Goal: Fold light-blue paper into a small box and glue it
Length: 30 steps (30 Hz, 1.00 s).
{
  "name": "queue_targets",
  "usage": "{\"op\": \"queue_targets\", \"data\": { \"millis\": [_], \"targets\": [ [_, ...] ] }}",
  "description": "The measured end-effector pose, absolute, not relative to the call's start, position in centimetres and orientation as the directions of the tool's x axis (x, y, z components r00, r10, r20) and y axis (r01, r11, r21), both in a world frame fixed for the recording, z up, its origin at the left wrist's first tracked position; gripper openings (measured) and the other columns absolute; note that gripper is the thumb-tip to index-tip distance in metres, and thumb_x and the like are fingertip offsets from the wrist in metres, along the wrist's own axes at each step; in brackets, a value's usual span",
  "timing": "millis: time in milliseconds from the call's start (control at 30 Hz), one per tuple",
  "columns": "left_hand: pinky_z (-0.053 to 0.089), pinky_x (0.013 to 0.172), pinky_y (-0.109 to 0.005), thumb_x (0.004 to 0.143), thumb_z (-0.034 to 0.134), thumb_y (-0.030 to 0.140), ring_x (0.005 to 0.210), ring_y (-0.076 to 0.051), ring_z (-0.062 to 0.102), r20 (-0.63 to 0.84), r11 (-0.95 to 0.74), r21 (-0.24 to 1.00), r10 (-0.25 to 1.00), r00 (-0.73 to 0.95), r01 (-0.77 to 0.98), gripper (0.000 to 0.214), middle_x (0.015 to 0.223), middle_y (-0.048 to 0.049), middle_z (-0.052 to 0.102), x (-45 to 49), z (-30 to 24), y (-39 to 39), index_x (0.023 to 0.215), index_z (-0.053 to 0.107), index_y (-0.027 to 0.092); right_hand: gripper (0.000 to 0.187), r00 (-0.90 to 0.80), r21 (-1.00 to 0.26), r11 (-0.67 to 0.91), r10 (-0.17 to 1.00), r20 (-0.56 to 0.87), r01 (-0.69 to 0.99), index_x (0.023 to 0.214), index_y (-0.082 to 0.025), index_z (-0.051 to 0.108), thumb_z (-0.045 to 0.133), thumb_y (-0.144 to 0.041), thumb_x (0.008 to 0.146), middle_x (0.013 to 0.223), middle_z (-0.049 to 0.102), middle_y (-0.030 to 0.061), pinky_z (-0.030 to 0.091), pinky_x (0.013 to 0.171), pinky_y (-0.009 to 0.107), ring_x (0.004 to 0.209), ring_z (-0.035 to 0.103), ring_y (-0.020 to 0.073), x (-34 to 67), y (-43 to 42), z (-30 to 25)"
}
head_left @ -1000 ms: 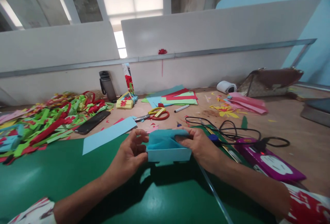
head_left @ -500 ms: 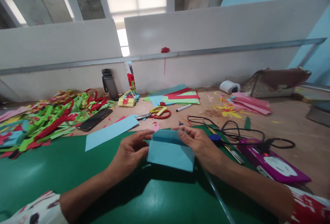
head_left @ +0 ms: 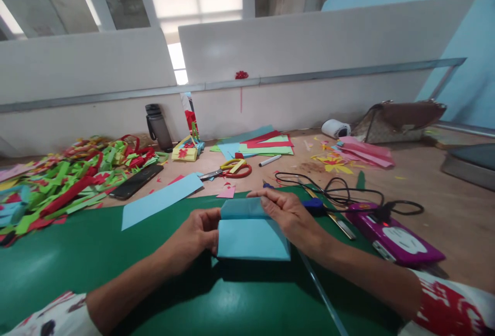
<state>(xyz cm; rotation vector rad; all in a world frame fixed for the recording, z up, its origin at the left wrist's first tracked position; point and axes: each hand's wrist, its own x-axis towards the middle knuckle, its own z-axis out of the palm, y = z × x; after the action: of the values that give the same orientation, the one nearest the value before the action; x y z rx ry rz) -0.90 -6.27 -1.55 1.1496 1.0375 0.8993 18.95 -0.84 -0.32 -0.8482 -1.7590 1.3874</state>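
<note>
Between my hands is a folded piece of light blue paper (head_left: 253,240), held a little above the green mat (head_left: 162,284), on which it casts a shadow. My left hand (head_left: 203,230) pinches its left edge near the fold. With the thumb on top and the fingers behind, my right hand (head_left: 284,212) grips the upper right part. The paper's back flap (head_left: 242,207) is darker and tilts up behind the front panel. A flat light blue paper strip (head_left: 162,201) lies beyond my left hand. Near its end rest orange-and-yellow-handled scissors (head_left: 232,168).
A clear glue stick (head_left: 323,295) extends from beneath my right wrist, near a blue-handled tool (head_left: 315,206). At right are a purple power strip (head_left: 398,238) and a black cable (head_left: 328,181). Colourful paper strips (head_left: 85,181), a phone (head_left: 137,181) and a bottle (head_left: 158,127) occupy the left.
My left hand has slid down to the paper's left edge. The paper has levelled, its front edge now nearly straight across. The whole view has shifted slightly.
</note>
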Motion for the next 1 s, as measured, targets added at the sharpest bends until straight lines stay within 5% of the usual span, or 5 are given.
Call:
{"op": "queue_targets", "data": {
  "millis": [267,467,633,867,1000],
  "targets": [
    [0.044,0.049,-0.020,0.067,0.075,0.029,0.051,-0.009,0.055,-0.127,0.140,0.983,0.985,0.114,-0.122,0.038,0.072,-0.0043,0.066,-1.6,-2.5,-5.9,0.101,0.063,0.014,0.057,-0.390,-0.980,0.197,0.905,0.169,0.033,0.115,-0.018,0.057,0.044,-0.062,0.080,0.078,0.063,0.0039,0.047,0.062,0.028,0.071,0.059,0.0178,18.9,-0.9,0.2],
    [0.046,0.047,-0.019,0.063,0.078,0.034,0.050,-0.008,0.055,-0.106,0.104,0.972,0.994,0.004,-0.212,0.044,0.072,-0.0026,0.065,-1.9,-2.1,-5.6,0.099,0.063,0.015,0.049,-0.378,-0.981,0.184,0.914,0.146,0.067,0.112,-0.020,0.057,0.048,-0.057,0.081,0.065,0.057,-0.0018,0.046,0.060,0.026,0.060,0.055,0.0134,19.0,-0.8,0.0],
    [0.050,0.047,-0.024,0.060,0.080,0.029,0.048,-0.009,0.052,-0.109,0.092,0.939,0.994,-0.032,-0.332,0.040,0.063,0.0012,0.059,-2.6,-1.2,-5.3,0.092,0.062,0.014,0.039,-0.405,-0.981,0.187,0.894,0.190,-0.048,0.108,-0.019,0.054,0.050,-0.049,0.084,0.084,0.063,0.0032,0.048,0.071,0.030,0.075,0.060,0.0160,19.0,-0.8,0.0],
    [0.043,0.041,-0.018,0.058,0.081,0.026,0.044,-0.007,0.048,-0.180,0.207,0.916,0.978,0.108,-0.344,0.038,0.057,0.0038,0.054,-3.5,-1.4,-4.6,0.089,0.062,0.014,0.015,-0.320,-0.809,0.582,0.784,0.532,0.079,0.087,-0.021,0.062,0.055,-0.034,0.083,0.079,0.064,0.0016,0.047,0.063,0.025,0.068,0.059,0.0134,19.6,-1.6,0.4],
    [0.046,0.043,-0.020,0.060,0.080,0.032,0.043,-0.007,0.049,-0.163,0.180,0.949,0.983,0.088,-0.261,0.036,0.056,0.0031,0.054,-3.7,-1.7,-4.3,0.084,0.062,0.013,0.023,-0.441,-0.687,0.695,0.696,0.567,0.213,0.100,-0.021,0.067,0.052,-0.031,0.085,0.084,0.069,0.0039,0.048,0.064,0.028,0.067,0.060,0.0155,19.8,-1.4,0.4]
  ]
}}
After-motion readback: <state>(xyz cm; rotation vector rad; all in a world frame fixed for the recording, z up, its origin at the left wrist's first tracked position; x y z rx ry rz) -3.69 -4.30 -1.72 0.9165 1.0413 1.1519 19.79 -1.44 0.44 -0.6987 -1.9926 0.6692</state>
